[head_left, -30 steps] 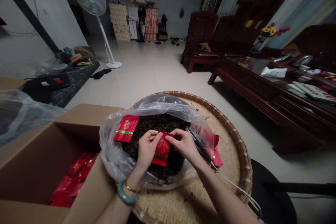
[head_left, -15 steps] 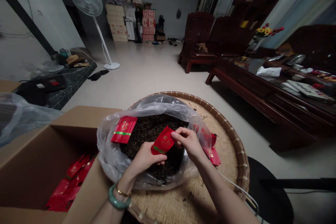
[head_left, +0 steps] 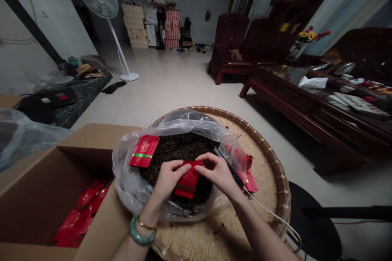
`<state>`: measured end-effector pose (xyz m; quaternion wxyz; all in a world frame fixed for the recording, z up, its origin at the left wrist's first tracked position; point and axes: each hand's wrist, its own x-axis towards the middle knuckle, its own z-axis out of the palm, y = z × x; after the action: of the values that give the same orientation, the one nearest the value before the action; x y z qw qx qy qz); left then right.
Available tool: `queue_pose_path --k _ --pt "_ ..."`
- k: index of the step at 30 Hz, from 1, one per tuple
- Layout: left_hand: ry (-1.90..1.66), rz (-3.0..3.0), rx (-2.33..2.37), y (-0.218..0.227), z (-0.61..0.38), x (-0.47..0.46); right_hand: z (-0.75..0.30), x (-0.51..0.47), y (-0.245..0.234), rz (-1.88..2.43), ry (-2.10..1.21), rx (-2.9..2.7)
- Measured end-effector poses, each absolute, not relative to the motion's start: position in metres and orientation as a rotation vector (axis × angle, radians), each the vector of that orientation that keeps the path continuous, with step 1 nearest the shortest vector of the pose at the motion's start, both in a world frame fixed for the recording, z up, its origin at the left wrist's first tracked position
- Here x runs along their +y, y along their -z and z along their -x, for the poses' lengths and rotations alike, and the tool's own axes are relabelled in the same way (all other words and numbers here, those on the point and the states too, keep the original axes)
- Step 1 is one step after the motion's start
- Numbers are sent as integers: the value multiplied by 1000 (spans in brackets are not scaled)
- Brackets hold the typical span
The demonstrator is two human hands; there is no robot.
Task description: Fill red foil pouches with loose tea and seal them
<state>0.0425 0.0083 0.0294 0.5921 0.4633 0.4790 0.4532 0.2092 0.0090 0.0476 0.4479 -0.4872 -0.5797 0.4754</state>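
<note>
A small red packet (head_left: 187, 184) with a green band hangs between my hands, its top edge pinched from both sides. My left hand (head_left: 168, 179), with a jade bangle and a gold bracelet at the wrist, grips the upper left corner. My right hand (head_left: 217, 171) pinches the upper right corner. Beneath is a clear plastic bag (head_left: 130, 189) holding dark, thin, dried leaves (head_left: 174, 147) that look like tea. Another red packet (head_left: 144, 151) lies on the bag's left side. A dark, slim corded device (head_left: 231, 169) rests by my right wrist.
A round woven bamboo tray (head_left: 269, 151) carries the bag and more red packets (head_left: 251, 181) at its right. On the left, an open cardboard box (head_left: 101, 136) holds several red packets (head_left: 81, 212). Farther off are a standing fan (head_left: 118, 45) and a dark wooden table (head_left: 294, 102).
My left hand has shifted up to the packet's top edge, and both hands now pinch it there. The packet has turned from slanted to hanging nearly upright, lower over the leaves.
</note>
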Motion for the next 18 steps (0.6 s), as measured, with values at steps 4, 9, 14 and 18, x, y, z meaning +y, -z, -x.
queue_pose_path --k 4,9,14,18 --pt "-1103 -979 1089 -23 -47 2 -210 8 -39 1221 -1443 -1203" --pt "-1177 -926 1082 -19 -49 0 -205 4 -35 1238 -1410 -1101" --pt "-1249 -881 1062 -14 -52 -1 -199 -4 -38 1253 -1115 -1250" --pt "-1246 -939 1070 -18 -54 -4 -198 -7 -38 1282 -1121 -1268"
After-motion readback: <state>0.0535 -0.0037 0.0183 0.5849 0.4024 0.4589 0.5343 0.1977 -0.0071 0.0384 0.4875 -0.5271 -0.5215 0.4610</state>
